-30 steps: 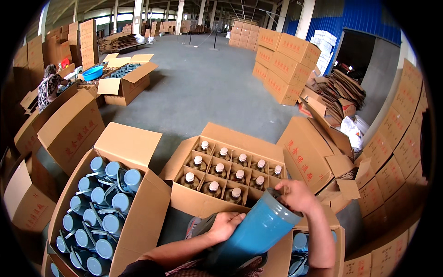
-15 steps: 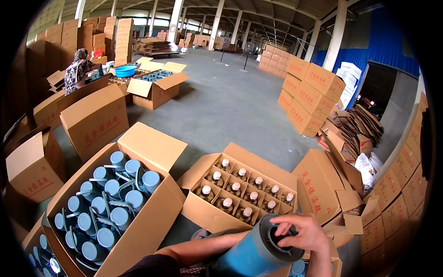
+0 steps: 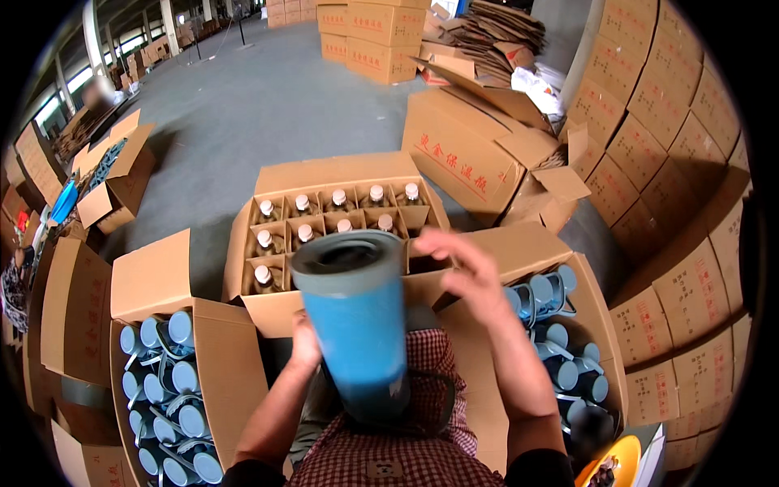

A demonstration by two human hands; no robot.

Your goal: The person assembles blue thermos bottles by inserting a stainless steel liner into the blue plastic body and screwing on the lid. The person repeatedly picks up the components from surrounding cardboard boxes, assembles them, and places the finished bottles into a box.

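Observation:
A blue thermos casing [image 3: 357,333] with a grey rim stands slightly tilted over my lap, its dark round opening facing up. My left hand [image 3: 306,341] is wrapped around its left side; the fingers behind it are hidden. Off to the right of the rim, my right hand [image 3: 471,272] is raised, a little blurred, with fingers apart and nothing in them. Just beyond the casing, a divided carton [image 3: 280,304] holds several glass bottles [image 3: 338,200] with pale caps. Its front right compartment looks dark, without a visible cap.
Open cartons with blue thermos parts stand at left [image 3: 231,381] and right [image 3: 600,325]. A yellow bowl [image 3: 623,454] with small dark pieces sits at lower right. Stacked cartons [image 3: 677,300] wall the right side. Flattened cardboard [image 3: 499,36] lies farther back, and another person [image 3: 15,288] is at far left.
My view has swung right and down. The thermos casing now stands more upright before me. My right hand has come away from its opening, while my left still holds it.

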